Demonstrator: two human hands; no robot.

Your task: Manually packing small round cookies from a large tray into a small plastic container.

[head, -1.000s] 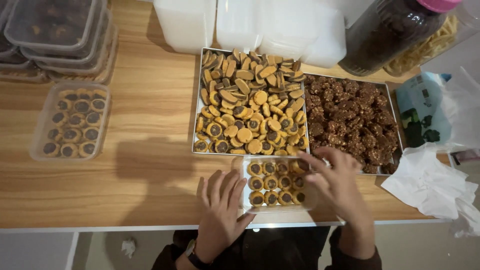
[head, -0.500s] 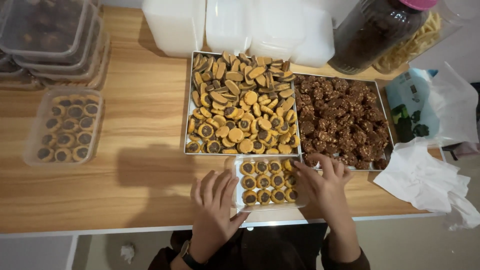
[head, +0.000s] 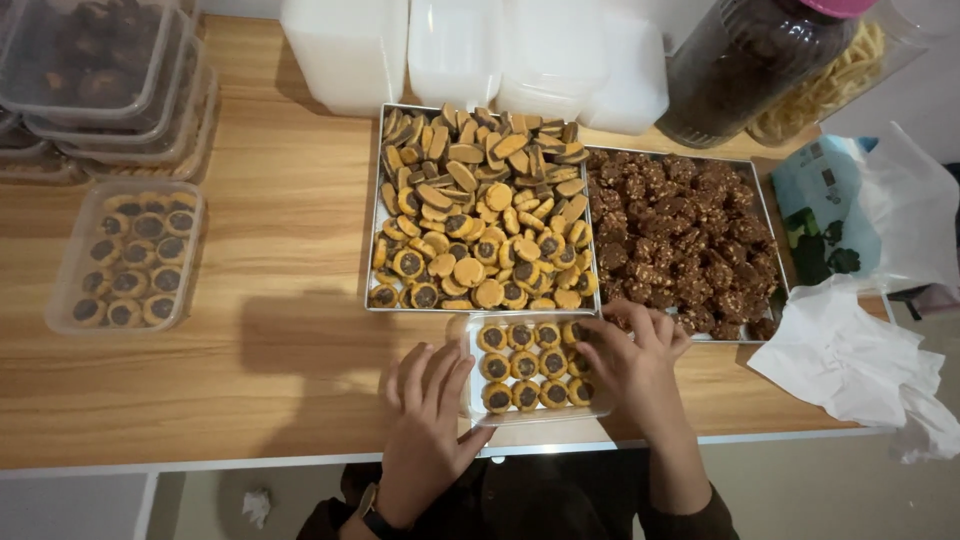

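A filled lidded box [head: 128, 256] sits far left, below one stack of boxes [head: 100, 80]; bare table [head: 290, 250] lies between it and the trays. The left hand [head: 425, 420] rests flat, fingers spread, touching the left wall of the small clear box [head: 530, 368] at the table's front edge. It holds about twelve tarts in three rows, long axis left-right. The right hand [head: 635, 360] curls over its right end; whether it grips cannot be told. Two trays [head: 480, 210] [head: 680, 240] lie just behind.

Dark cookie tray [head: 690, 230]; stacked lidded tubs [head: 90, 70]; crumpled tissue [head: 850, 365]
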